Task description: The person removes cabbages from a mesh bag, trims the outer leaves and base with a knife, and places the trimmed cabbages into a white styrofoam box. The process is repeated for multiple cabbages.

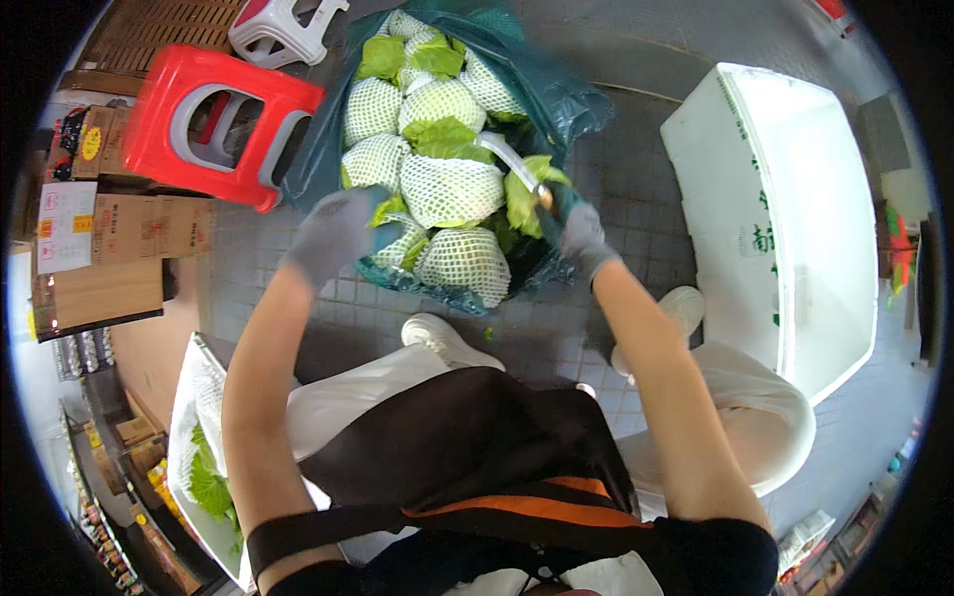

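A dark green plastic bag (574, 97) stands open before me, holding several cabbages (452, 188) in white foam netting, with loose green leaves (449, 140) among them. My left hand (339, 227), in a grey glove, reaches to the bag's near left side, its fingertips by a netted cabbage; whether it grips anything is unclear. At the bag's right side, my gloved right hand (577, 227) is closed on the handle of a knife (510, 159). The blade points up and left over the cabbages. A leaf (525, 194) lies beside the knife, and whether the hand touches it is unclear.
On the right stands a white foam box (827, 223). A red plastic stool (283, 97) and a white stool (279, 33) are at upper left, above cardboard boxes (141, 227). Another white foam box (179, 454) with leaves is at lower left. My shoe (447, 343) is near the bag.
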`<state>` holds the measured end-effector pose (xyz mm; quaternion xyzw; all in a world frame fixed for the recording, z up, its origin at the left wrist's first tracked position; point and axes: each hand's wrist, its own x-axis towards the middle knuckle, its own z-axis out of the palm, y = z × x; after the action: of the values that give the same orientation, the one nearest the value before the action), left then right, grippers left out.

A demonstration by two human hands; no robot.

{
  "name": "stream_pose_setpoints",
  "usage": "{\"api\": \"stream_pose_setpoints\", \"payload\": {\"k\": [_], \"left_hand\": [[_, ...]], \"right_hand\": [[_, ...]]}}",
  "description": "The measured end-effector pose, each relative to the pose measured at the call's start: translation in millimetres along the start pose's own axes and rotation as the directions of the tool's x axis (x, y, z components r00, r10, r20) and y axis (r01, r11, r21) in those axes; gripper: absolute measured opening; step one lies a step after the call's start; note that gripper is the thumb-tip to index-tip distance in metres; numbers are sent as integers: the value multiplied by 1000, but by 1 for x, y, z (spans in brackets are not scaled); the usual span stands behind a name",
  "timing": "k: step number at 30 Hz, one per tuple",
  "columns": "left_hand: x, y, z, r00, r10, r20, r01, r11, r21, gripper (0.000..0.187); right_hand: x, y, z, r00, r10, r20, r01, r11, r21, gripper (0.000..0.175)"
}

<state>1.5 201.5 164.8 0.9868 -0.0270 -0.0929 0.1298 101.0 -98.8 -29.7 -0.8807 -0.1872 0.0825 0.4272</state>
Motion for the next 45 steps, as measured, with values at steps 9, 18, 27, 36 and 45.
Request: {"api": "stream_pose_setpoints", "payload": {"k": [9, 18, 27, 36, 45], "left_hand": [[175, 74, 174, 964, -139, 226, 215, 910, -355, 72], [112, 108, 202, 790, -483, 377, 568, 809, -155, 75], [7, 76, 316, 646, -245, 723, 632, 702, -327, 80], [2, 152, 339, 861, -481, 167, 482, 661, -575, 100], [16, 138, 297, 766, -381, 518, 519, -110, -848, 92]], "right_hand": [[-138, 47, 68, 635, 733, 245, -305, -53, 951, 23], [-109, 94, 83, 625, 635, 453, -290, -351, 891, 24], [-65, 82, 21, 563, 754, 338, -622, 118, 774, 28], [-93, 116, -12, 823, 524, 218, -553, 652, 519, 27], [-147, 72, -48, 873, 454, 180, -462, 887, 6, 41]]}}
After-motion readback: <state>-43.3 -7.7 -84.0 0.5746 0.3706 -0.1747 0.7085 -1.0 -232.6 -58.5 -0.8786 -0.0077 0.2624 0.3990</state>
